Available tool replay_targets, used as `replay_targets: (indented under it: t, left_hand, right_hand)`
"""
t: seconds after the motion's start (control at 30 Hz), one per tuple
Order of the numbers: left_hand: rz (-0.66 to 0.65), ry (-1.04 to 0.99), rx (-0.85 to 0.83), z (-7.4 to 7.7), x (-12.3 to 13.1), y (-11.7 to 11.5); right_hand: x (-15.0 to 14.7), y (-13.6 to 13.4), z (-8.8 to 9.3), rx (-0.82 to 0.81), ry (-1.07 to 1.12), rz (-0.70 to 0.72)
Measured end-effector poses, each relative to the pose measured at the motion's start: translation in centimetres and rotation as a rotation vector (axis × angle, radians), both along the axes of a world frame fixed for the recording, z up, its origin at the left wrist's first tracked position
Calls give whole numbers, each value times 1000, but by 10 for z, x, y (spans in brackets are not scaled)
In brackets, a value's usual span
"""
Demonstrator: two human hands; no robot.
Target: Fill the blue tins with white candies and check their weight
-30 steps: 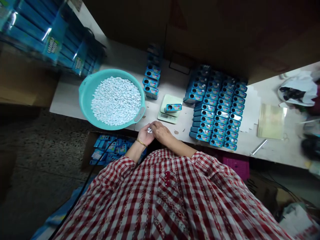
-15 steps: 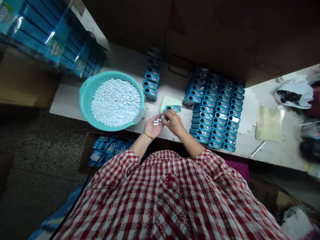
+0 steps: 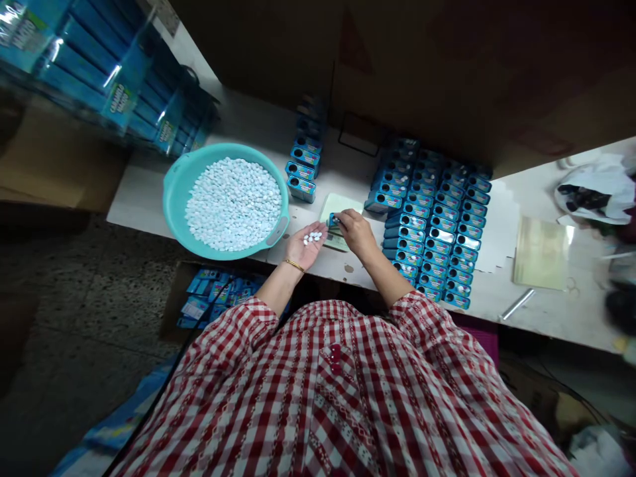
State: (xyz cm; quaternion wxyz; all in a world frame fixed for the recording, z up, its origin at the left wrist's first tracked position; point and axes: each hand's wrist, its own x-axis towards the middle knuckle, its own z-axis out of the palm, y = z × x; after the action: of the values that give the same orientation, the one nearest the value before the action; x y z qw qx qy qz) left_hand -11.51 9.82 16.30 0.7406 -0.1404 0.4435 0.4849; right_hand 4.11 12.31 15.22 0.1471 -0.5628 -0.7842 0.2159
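My left hand (image 3: 302,248) is palm up with its fingers stretched out, cupping several small white candies (image 3: 313,237). A gold bangle (image 3: 294,265) circles its wrist. My right hand (image 3: 356,233) pinches at the top of a small blue tin (image 3: 332,222); white bits of candy show at its fingertips. That tin stands on a pale flat scale (image 3: 344,200) and is partly covered by the right fingers. Left of my hands, a turquoise basin (image 3: 171,212) holds a heap of the same white candies (image 3: 233,205).
A short row of blue tins (image 3: 302,189) stands behind my hands. Several rows of tins (image 3: 437,232) fill the table to the right. Beyond them are a yellowish sheet (image 3: 540,255) and a metal tube (image 3: 517,305). A large brown carton (image 3: 422,73) borders the back; packed blue boxes are at left.
My right hand has moved from the left palm rightward onto the tin on the scale. The left palm now lies uncovered, with candies in it. The view has shifted slightly.
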Motion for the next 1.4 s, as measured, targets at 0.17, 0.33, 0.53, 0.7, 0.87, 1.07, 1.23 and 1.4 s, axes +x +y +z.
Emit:
replay_targets:
  t: [0.17, 0.33, 0.53, 0.7, 0.87, 1.07, 1.23, 1.4]
  left_hand:
    - [-23, -40, -3, -3, -9, -18]
    - [-169, -85, -97, -16, -19, -51]
    - [-185, -106, -128, -26, -25, -72]
    - [-170, -117, -135, -20, -28, -68]
    - [-190, -141, -69, -19, -28, -67]
    - [-226, -151, -64, -19, -28, -61]
    - [-196, -167, -42, -13, -22, -50]
    - [-149, -135, 0, -3, -13, -26]
  right_hand:
    - [-12, -35, 2, 70, 107, 40]
    - [-50, -84, 7, -75, -84, 326]
    - [-56, -96, 10, -123, -130, 393]
    - [-52, -94, 5, -108, -68, 397]
    - [-45, -90, 0, -143, 100, 386]
    - [-42, -85, 4, -98, 74, 413]
    - [-38, -77, 2, -39, 152, 375]
    - [-25, -44, 7, 38, 370, 101]
